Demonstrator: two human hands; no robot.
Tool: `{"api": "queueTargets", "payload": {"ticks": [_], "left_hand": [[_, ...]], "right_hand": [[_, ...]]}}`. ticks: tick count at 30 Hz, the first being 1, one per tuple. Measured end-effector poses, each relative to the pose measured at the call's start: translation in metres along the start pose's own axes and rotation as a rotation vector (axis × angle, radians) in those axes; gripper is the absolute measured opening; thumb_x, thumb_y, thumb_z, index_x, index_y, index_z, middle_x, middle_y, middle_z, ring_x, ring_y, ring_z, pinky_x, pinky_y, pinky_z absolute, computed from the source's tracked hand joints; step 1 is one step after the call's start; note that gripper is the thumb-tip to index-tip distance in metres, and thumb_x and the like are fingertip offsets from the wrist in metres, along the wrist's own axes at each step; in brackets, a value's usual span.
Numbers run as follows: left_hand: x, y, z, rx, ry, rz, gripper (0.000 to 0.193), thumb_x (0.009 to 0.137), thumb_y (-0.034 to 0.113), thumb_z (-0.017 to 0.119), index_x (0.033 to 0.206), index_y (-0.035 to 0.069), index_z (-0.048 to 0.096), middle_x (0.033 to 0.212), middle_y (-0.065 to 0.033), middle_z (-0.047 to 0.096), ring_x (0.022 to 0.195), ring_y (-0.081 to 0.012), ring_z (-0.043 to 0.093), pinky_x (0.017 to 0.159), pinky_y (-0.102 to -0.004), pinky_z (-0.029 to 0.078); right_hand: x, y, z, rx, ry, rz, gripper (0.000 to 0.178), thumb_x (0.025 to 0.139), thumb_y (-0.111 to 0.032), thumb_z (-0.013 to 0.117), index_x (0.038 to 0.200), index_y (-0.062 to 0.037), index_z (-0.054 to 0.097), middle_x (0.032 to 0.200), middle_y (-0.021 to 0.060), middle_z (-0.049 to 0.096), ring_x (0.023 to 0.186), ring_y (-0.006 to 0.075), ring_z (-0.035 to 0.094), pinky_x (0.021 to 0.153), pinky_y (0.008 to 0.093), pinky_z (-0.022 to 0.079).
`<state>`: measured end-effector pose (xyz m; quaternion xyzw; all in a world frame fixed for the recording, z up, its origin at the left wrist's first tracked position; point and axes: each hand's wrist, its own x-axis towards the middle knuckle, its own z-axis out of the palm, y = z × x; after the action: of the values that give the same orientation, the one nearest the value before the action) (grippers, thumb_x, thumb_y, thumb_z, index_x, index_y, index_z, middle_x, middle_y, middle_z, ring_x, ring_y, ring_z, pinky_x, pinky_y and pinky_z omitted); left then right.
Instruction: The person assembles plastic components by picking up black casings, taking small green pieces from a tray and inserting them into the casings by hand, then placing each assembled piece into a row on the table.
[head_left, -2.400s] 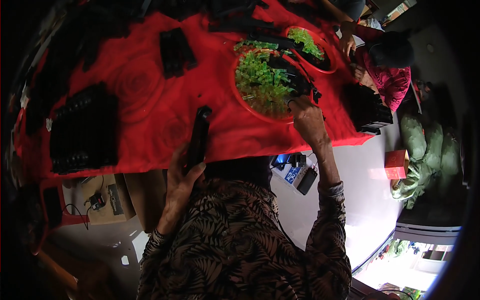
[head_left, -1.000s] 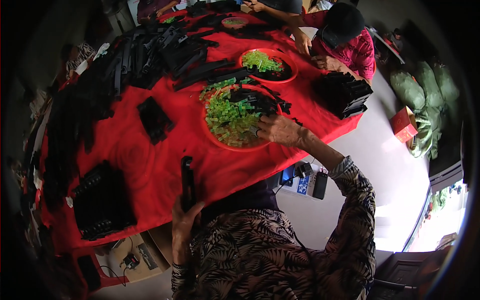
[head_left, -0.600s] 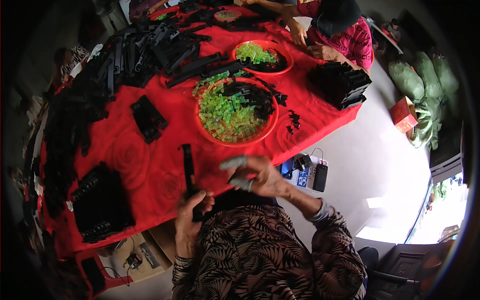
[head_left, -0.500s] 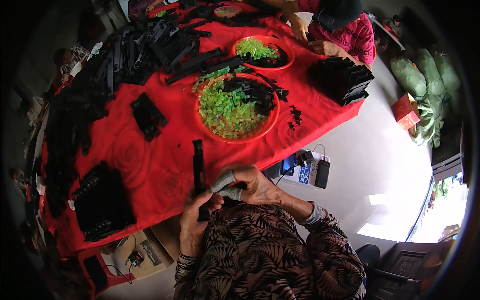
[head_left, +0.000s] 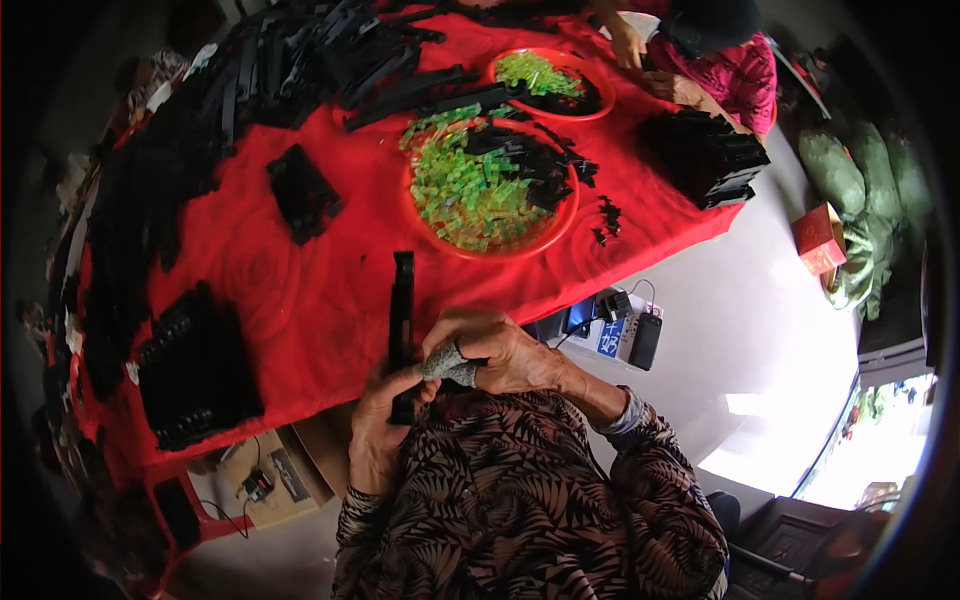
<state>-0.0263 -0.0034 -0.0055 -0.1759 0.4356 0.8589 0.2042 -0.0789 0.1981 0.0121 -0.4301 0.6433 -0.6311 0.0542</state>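
A long, narrow black plastic strip (head_left: 402, 305) stands nearly upright in my left hand (head_left: 375, 430), whose thumb and fingers close round its lower part. Close against it on the right is my right hand (head_left: 510, 358), fingers bent and pressed together. Grey cloth finger covers (head_left: 450, 366) wrap some of those fingers. Whatever the right fingertips pinch is hidden behind them. Beyond my hands sits a red bowl (head_left: 530, 250) of small clear green-yellow pieces (head_left: 465, 190) and small black pieces (head_left: 530, 160).
The red-covered table (head_left: 300, 330) bears a black stack (head_left: 200, 370) at left, a smaller black bundle (head_left: 302, 193), piled black strips (head_left: 300, 75) and a second bowl (head_left: 580, 112). A co-worker (head_left: 715, 70) sits at far right by another black stack (head_left: 700, 155). A box (head_left: 612, 335) holds chargers below.
The view has shifted, so the table sits higher in it. My right hand has come closer against the strip, its fingers bent further over. The left hand keeps its grip.
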Motion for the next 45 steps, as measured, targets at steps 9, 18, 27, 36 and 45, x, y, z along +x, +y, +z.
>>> {"api": "queueTargets", "payload": {"ticks": [9, 18, 27, 36, 45], "left_hand": [[0.001, 0.025, 0.017, 0.139, 0.048, 0.310, 0.037, 0.075, -0.002, 0.067, 0.107, 0.004, 0.049, 0.091, -0.0086, 0.060, 0.075, -0.0191, 0.063, 0.066, -0.0308, 0.051], [-0.007, 0.021, 0.009, 0.209, 0.147, 0.514, 0.037, 0.075, -0.005, 0.070, 0.102, 0.002, 0.045, 0.082, -0.0071, 0.062, 0.071, -0.0138, 0.063, 0.067, -0.0284, 0.054], [-0.004, 0.012, 0.003, 0.345, 0.164, 0.581, 0.038, 0.075, -0.003, 0.071, 0.101, 0.002, 0.043, 0.081, -0.0069, 0.062, 0.070, -0.0117, 0.062, 0.061, -0.0258, 0.054], [0.000, 0.006, 0.004, 0.453, 0.193, 0.647, 0.038, 0.075, -0.005, 0.070, 0.101, 0.002, 0.043, 0.081, -0.0056, 0.062, 0.069, -0.0106, 0.062, 0.059, -0.0251, 0.053], [0.000, 0.005, -0.002, 0.471, 0.219, 0.571, 0.038, 0.074, -0.005, 0.069, 0.102, 0.000, 0.044, 0.081, -0.0065, 0.062, 0.070, -0.0123, 0.064, 0.062, -0.0262, 0.054]], "right_hand": [[0.018, -0.001, 0.001, 0.531, 0.526, 0.337, 0.042, 0.076, 0.015, 0.066, 0.115, -0.0003, 0.062, 0.099, 0.0061, 0.066, 0.089, 0.0163, 0.065, 0.084, 0.0292, 0.055], [0.019, -0.002, 0.011, 0.064, 0.374, 0.377, 0.048, 0.076, 0.016, 0.068, 0.121, 0.0020, 0.056, 0.099, 0.0081, 0.066, 0.092, 0.0150, 0.066, 0.085, 0.0278, 0.055], [0.019, -0.003, 0.018, -0.088, 0.334, 0.304, 0.048, 0.073, 0.014, 0.071, 0.118, 0.0004, 0.061, 0.094, 0.0067, 0.067, 0.084, 0.0136, 0.067, 0.078, 0.0271, 0.056], [0.018, 0.001, 0.017, -0.196, 0.344, 0.300, 0.043, 0.074, 0.011, 0.071, 0.115, -0.0009, 0.064, 0.087, 0.0041, 0.068, 0.079, 0.0124, 0.065, 0.074, 0.0270, 0.054], [0.014, -0.001, 0.019, -0.149, 0.255, 0.378, 0.045, 0.073, 0.010, 0.071, 0.116, -0.0011, 0.063, 0.089, 0.0040, 0.066, 0.078, 0.0108, 0.063, 0.076, 0.0257, 0.054]]}}
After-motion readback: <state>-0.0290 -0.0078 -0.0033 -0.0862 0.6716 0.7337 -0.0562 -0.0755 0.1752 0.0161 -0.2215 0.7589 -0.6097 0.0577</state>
